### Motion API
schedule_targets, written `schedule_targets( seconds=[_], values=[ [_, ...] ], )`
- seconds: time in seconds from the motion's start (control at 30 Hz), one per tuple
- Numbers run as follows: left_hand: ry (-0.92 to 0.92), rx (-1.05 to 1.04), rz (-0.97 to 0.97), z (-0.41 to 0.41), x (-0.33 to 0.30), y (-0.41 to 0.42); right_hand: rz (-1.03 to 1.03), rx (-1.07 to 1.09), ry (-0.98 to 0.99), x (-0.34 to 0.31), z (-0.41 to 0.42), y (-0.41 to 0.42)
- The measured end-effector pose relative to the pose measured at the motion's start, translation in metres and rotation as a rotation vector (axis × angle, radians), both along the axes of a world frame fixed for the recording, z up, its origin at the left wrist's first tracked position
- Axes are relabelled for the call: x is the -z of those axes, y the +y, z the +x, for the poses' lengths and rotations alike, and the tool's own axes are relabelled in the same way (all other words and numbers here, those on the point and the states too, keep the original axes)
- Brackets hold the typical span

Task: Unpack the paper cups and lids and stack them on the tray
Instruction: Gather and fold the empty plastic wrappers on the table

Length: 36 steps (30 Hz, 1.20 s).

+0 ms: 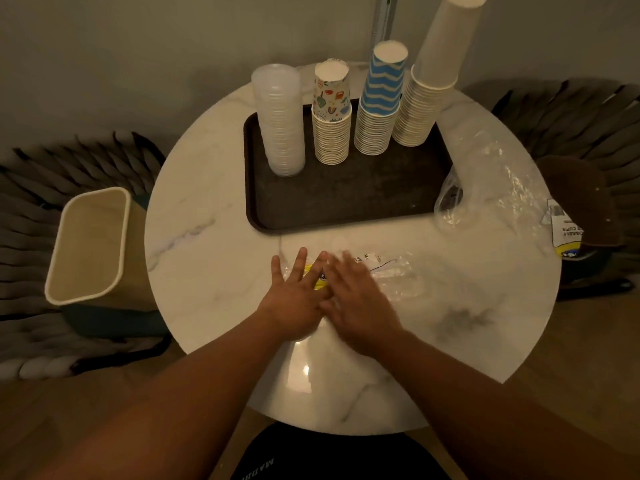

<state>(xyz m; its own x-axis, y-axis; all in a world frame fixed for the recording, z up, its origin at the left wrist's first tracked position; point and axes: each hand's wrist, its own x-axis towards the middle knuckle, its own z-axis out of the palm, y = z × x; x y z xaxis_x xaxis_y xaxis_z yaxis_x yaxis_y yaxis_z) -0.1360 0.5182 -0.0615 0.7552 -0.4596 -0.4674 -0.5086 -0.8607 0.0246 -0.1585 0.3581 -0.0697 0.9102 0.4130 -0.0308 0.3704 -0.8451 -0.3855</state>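
Both hands — left hand [298, 299], blurred right hand [356, 306] — seemingly press flat, fingers spread, on plastic wrapper [391, 275] before the tray [346, 202].

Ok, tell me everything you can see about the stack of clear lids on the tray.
The stack of clear lids is a tall column of translucent, plastic-looking lids, ribbed where their rims nest. It stands roughly upright on the far left part of the dark tray, beside the patterned cup stack. Neither hand touches it.
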Motion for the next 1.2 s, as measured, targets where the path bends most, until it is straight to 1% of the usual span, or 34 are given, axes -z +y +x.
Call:
schedule_targets(
  seconds=[0.03,0.07,0.13,0.2,0.23,0.3,0.37,0.43,0.47,0.5,0.57,0.6,0.63,0.67,0.7,0.73,0.77,0.83,0.9,0.93,1.0,1.1,1.17,1.2],
  values=[
    [0.004,-0.010,0.004,-0.002,-0.002,0.001,0.000,-0.010,0.119,0.006,-0.005,-0.001],
    [-0.001,-0.021,0.001,-0.005,-0.002,0.005,-0.013,0.005,0.167,0.013,-0.008,-0.006],
    [-0.011,-0.046,-0.032,-0.018,-0.003,0.014,-0.040,0.010,0.152,0.020,-0.011,-0.024],
    [-0.064,-0.067,-0.141,-0.039,-0.005,0.024,-0.077,-0.048,0.132,0.020,-0.012,-0.042],
    [-0.102,-0.045,-0.200,-0.049,-0.003,0.028,-0.103,-0.094,0.123,0.019,-0.012,-0.047],
    [-0.176,0.000,-0.194,-0.065,-0.004,0.030,-0.136,-0.169,0.081,0.017,-0.013,-0.052],
    [-0.259,0.042,-0.183,-0.074,-0.007,0.022,-0.177,-0.209,0.105,0.010,-0.015,-0.051],
    [-0.239,0.083,-0.155,-0.073,-0.024,0.004,-0.236,-0.202,0.078,0.006,-0.021,-0.046],
    [-0.194,0.077,-0.124,-0.074,-0.036,-0.010,-0.248,-0.181,0.056,0.002,-0.026,-0.043],
    [-0.150,0.054,-0.083,-0.074,-0.045,-0.024,-0.218,-0.161,0.025,0.001,-0.031,-0.041],
    [-0.040,-0.071,-0.094,-0.075,-0.065,-0.050,-0.077,-0.119,-0.040,0.001,-0.041,-0.041],
    [-0.043,-0.146,-0.201,-0.072,-0.072,-0.058,0.010,-0.088,-0.052,-0.001,-0.042,-0.043],
    [-0.082,-0.243,-0.376,-0.069,-0.078,-0.060,0.095,-0.049,-0.052,-0.003,-0.041,-0.045],
    [-0.144,-0.384,-0.582,-0.066,-0.081,-0.059,0.153,-0.001,-0.025,-0.007,-0.038,-0.046],
    [-0.215,-0.539,-0.762,-0.061,-0.084,-0.059,0.194,0.054,0.030,-0.015,-0.034,-0.048],
    [-0.276,-0.674,-0.894,-0.058,-0.083,-0.056,0.228,0.126,0.129,-0.022,-0.028,-0.050],
    [-0.306,-0.766,-0.970,-0.055,-0.080,-0.053,0.247,0.209,0.218,-0.027,-0.020,-0.051],
    [-0.254,-0.844,-0.977,-0.049,-0.066,-0.051,0.258,0.316,0.385,-0.034,-0.003,-0.053],
    [-0.213,-0.827,-0.905,-0.049,-0.051,-0.051,0.299,0.363,0.469,-0.036,0.012,-0.050],
    [-0.240,-0.777,-0.859,-0.050,-0.043,-0.050,0.310,0.383,0.495,-0.036,0.019,-0.048],
    [-0.295,-0.594,-0.756,-0.051,-0.028,-0.049,0.299,0.415,0.548,-0.031,0.032,-0.045],
    [-0.249,-0.297,-0.621,-0.046,-0.009,-0.051,0.163,0.429,0.565,-0.022,0.046,-0.040],
    [-0.162,-0.203,-0.572,-0.040,0.000,-0.051,0.073,0.465,0.548,-0.019,0.052,-0.038],
    [-0.132,-0.181,-0.536,-0.036,0.003,-0.050,0.066,0.494,0.538,-0.018,0.053,-0.038]
  ],
)
